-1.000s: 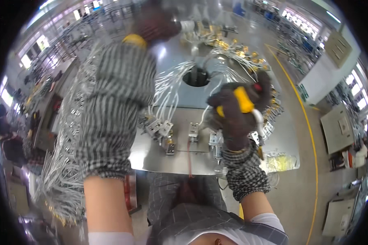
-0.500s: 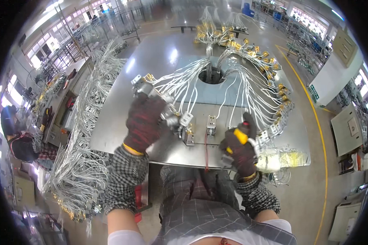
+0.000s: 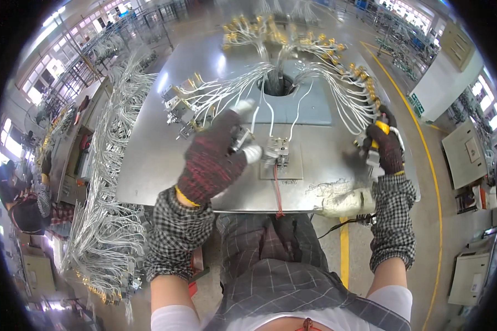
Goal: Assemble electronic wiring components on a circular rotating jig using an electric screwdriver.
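In a dark red-flecked glove with white fingertips, my left hand (image 3: 212, 157) is closed around a small metal connector (image 3: 238, 140) on a white cable, just left of a fixed metal connector block (image 3: 278, 148). Red wires (image 3: 277, 190) run from that block toward the table's front edge. My right hand (image 3: 386, 146), gloved with a yellow patch, curls round grey-white connectors (image 3: 372, 158) at the right end of the cable fan; its fingers partly hide them. More metal connectors (image 3: 182, 107) lie bunched to the left. White cables (image 3: 328, 83) spread from a round hole (image 3: 279, 85) in the table.
The metal table (image 3: 149, 165) spans the front. Yellow-tipped cable ends (image 3: 326, 47) ring its far side. Bundled white cables (image 3: 107, 187) hang along the left, where another person (image 3: 27, 204) works. A pale wrapped bundle (image 3: 342, 204) lies at the front right edge.
My left hand has left the bunched connectors, which now lie farther left, and moved right beside the fixed block. My right hand has moved right and farther up the table. The view has shifted slightly.
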The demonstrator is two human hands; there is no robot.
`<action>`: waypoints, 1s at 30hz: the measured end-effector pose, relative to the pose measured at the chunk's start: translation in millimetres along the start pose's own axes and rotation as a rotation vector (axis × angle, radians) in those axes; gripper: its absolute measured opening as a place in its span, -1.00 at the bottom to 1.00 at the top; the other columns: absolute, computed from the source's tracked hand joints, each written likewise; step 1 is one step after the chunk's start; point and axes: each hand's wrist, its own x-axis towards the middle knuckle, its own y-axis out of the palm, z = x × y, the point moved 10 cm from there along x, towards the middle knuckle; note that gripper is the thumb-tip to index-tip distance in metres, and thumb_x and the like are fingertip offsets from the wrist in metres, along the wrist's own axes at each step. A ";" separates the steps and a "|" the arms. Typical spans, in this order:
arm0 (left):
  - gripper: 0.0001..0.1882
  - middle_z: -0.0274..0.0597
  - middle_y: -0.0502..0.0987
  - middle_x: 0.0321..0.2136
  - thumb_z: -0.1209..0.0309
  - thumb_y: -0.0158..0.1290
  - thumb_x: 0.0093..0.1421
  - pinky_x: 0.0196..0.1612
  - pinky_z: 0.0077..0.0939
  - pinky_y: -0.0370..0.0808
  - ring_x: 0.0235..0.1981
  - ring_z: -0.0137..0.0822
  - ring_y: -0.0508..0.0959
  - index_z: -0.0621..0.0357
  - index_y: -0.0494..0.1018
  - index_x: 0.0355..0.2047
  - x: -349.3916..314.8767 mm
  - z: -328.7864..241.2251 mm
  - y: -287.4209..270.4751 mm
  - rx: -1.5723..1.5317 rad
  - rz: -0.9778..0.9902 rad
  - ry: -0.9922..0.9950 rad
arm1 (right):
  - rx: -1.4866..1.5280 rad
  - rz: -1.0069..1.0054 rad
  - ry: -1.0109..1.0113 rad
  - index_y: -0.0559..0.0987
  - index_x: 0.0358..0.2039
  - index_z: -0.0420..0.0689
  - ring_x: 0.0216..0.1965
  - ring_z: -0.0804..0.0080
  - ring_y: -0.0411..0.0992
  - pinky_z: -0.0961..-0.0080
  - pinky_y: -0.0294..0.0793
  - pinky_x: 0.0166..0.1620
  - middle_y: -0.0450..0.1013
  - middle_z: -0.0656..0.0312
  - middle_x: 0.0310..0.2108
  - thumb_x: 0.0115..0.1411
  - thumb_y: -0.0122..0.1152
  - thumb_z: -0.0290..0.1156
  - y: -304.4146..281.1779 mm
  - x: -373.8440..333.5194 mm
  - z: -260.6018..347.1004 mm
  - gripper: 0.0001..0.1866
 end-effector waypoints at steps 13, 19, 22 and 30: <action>-0.18 -0.10 0.54 -0.12 0.06 0.30 0.00 -0.11 -0.14 0.48 -0.15 -0.05 0.52 -0.01 0.29 0.26 -21.7 14.2 62.5 0.758 0.365 0.196 | 0.420 0.002 -0.549 0.18 0.24 -0.16 -0.51 0.30 0.54 0.35 0.61 -0.40 0.50 0.11 -0.40 0.17 0.26 -0.48 94.3 0.3 114.5 -0.34; -0.34 -0.15 0.59 -0.23 0.18 0.38 -0.06 -0.23 -0.20 0.52 -0.28 -0.10 0.57 0.04 0.45 0.07 -16.8 9.1 52.7 0.528 0.212 0.273 | 0.498 0.090 -0.521 0.18 0.26 -0.09 -0.51 0.31 0.54 0.36 0.62 -0.42 0.47 0.13 -0.38 0.16 0.27 -0.58 142.1 3.1 97.0 -0.31; -0.41 -0.14 0.61 -0.34 0.22 0.41 -0.10 -0.31 -0.30 0.57 -0.42 -0.15 0.63 0.09 0.51 -0.05 -7.0 -4.3 54.7 0.233 0.133 0.135 | 0.479 0.030 -0.650 0.13 0.28 -0.16 -0.48 0.27 0.57 0.34 0.64 -0.39 0.53 0.03 -0.40 0.20 0.24 -0.54 132.7 -12.0 109.0 -0.30; -0.37 -0.13 0.64 -0.25 0.25 0.41 0.00 -0.13 -0.40 0.57 -0.21 -0.38 0.64 0.21 0.46 0.05 11.1 25.1 73.3 0.065 0.207 -0.143 | 0.434 -0.067 -0.793 0.07 0.34 -0.01 -0.42 0.14 0.59 0.24 0.64 -0.36 0.52 -0.06 -0.28 0.20 0.22 -0.49 127.1 -49.3 117.7 -0.24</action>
